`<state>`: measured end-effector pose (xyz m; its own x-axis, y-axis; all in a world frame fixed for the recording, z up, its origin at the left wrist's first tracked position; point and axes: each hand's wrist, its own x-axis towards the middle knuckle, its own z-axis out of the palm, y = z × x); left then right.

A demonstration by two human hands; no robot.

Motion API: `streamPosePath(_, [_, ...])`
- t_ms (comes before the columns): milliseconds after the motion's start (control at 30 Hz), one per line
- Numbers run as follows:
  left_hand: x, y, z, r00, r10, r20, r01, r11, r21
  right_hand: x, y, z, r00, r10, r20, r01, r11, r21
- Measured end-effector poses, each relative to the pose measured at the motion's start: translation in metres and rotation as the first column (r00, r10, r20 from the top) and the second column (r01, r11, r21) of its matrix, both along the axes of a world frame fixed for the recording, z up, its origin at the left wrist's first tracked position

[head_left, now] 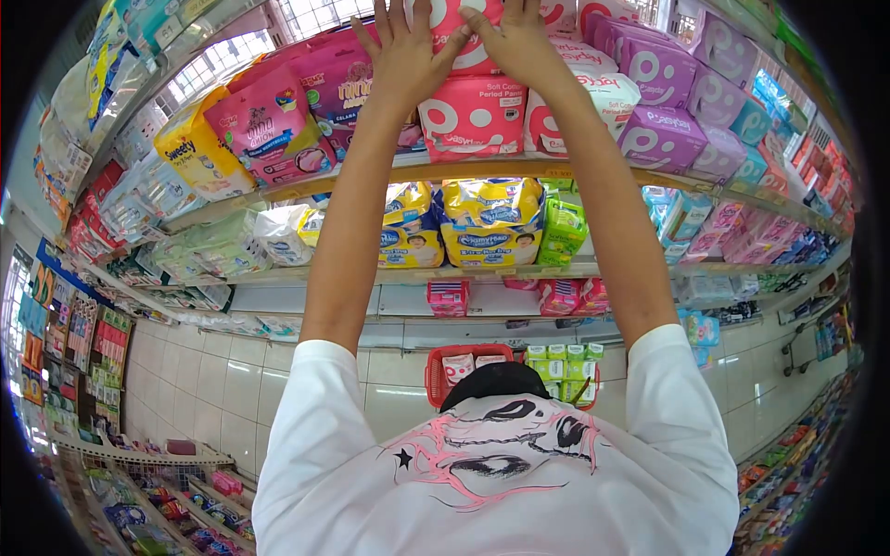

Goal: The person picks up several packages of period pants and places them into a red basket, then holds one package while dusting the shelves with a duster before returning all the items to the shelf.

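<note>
At the top centre of the frame the person's two arms reach straight up to the highest shelf, where the left hand and the right hand both press, fingers spread, on a pink pack stacked on the top row; neither hand is closed around it, so the step looks like seating or steadying the pack on the stack. The next move seems to call for an even two-handed push or pull, since the pack rests on another pink-and-white pack that could shift with it. Purple packs crowd the upper right and a yellow bag leans at upper left. Low in the centre, a red basket holds small green boxes.
</note>
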<state>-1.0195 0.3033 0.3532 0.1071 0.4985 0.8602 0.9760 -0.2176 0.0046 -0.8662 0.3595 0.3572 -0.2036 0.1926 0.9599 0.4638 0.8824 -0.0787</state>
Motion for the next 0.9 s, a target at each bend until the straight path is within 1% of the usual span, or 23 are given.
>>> streamPosePath(33, [-0.001,-0.005,0.002,1.000,0.003,0.000,-0.003,1.000,0.001,0.002,0.002,0.003,1.000,0.013,0.003,-0.013,0.995,0.103])
streamPosePath(67, [-0.003,-0.009,0.005,0.999,-0.046,0.020,0.046,0.999,0.018,0.005,-0.011,0.009,1.000,0.015,0.002,-0.015,0.994,0.106])
streamPosePath(100, [-0.005,-0.012,0.008,0.995,-0.097,0.038,0.095,0.995,0.038,0.011,-0.024,0.014,1.000,0.005,-0.014,-0.005,0.999,0.043])
streamPosePath(133, [-0.008,-0.016,0.011,0.995,-0.097,0.036,0.095,0.994,0.044,0.015,-0.035,0.018,1.000,-0.007,-0.030,0.006,1.000,-0.019])
streamPosePath(200, [-0.014,-0.023,0.016,0.977,-0.199,0.073,0.199,0.980,0.007,0.018,-0.041,0.017,0.998,0.001,-0.056,0.000,1.000,0.021])
streamPosePath(267, [-0.018,-0.022,0.012,0.977,-0.208,0.037,0.206,0.978,0.040,0.020,-0.041,0.018,0.997,0.011,-0.079,-0.007,0.998,0.056])
streamPosePath(333, [-0.021,-0.019,0.004,0.977,-0.214,0.003,0.213,0.975,0.065,0.019,-0.040,0.019,0.993,0.103,-0.050,-0.097,0.990,0.097])
streamPosePath(367, [-0.021,-0.014,0.000,0.974,-0.225,0.034,0.222,0.971,0.089,0.018,-0.041,0.018,0.993,0.103,-0.049,-0.098,0.991,0.095])
streamPosePath(433, [-0.021,-0.015,-0.007,0.969,-0.236,0.070,0.227,0.967,0.113,0.017,-0.045,0.017,0.994,0.032,-0.101,-0.027,0.999,0.044])
streamPosePath(467, [-0.020,-0.022,-0.012,0.979,-0.206,-0.007,0.205,0.969,0.141,0.017,-0.048,0.017,0.995,0.032,-0.098,-0.028,0.999,0.044])
streamPosePath(500, [-0.019,-0.025,-0.015,0.981,-0.173,-0.085,0.186,0.968,0.170,0.017,-0.051,0.017,0.992,0.067,-0.103,-0.063,0.997,0.043])
streamPosePath(533, [-0.020,-0.023,-0.020,0.981,-0.176,-0.084,0.188,0.968,0.168,0.018,-0.054,0.018,0.989,0.101,-0.109,-0.097,0.994,0.042])
streamPosePath(567, [-0.023,-0.019,-0.029,0.976,-0.211,-0.052,0.217,0.950,0.224,0.018,-0.056,0.020,0.989,0.099,-0.108,-0.095,0.995,0.037])
streamPosePath(600, [-0.024,-0.017,-0.038,0.969,-0.247,-0.019,0.242,0.929,0.279,0.019,-0.059,0.022,0.974,0.172,-0.145,-0.180,0.983,-0.044])
streamPosePath(633, [-0.021,-0.021,-0.049,0.968,-0.249,-0.016,0.243,0.930,0.275,0.019,-0.061,0.023,0.952,0.240,-0.190,-0.265,0.957,-0.121])
streamPosePath(667, [-0.013,-0.030,-0.060,0.967,-0.243,0.076,0.211,0.932,0.293,0.020,-0.061,0.022,0.953,0.237,-0.190,-0.263,0.957,-0.124])
streamPosePath(700, [-0.007,-0.035,-0.068,0.958,-0.237,0.163,0.178,0.933,0.313,0.020,-0.059,0.024,0.957,0.185,-0.222,-0.220,0.964,-0.147])
streamPosePath(733, [-0.001,-0.032,-0.076,0.958,-0.240,0.157,0.181,0.932,0.315,0.020,-0.059,0.025,0.958,0.132,-0.254,-0.179,0.969,-0.171])
streamPosePath(767, [0.005,-0.029,-0.086,0.918,-0.307,0.249,0.232,0.929,0.289,0.020,-0.063,0.028,0.957,0.131,-0.258,-0.178,0.969,-0.170])
streamPosePath(800, [0.008,-0.026,-0.094,0.865,-0.365,0.344,0.283,0.922,0.266,0.019,-0.068,0.032,0.973,0.062,-0.221,-0.129,0.945,-0.300])
streamPosePath(833, [0.010,-0.025,-0.097,0.864,-0.365,0.347,0.282,0.922,0.266,0.019,-0.071,0.034,0.985,-0.001,-0.172,-0.073,0.904,-0.421])
streamPosePath(867, [0.013,-0.022,-0.098,0.798,-0.433,0.419,0.332,0.896,0.293,0.017,-0.068,0.033,0.986,-0.001,-0.169,-0.071,0.906,-0.418])
streamPosePath(900, [0.014,-0.018,-0.099,0.721,-0.497,0.483,0.379,0.866,0.325,0.015,-0.062,0.027,0.980,0.091,-0.177,-0.137,0.954,-0.268])
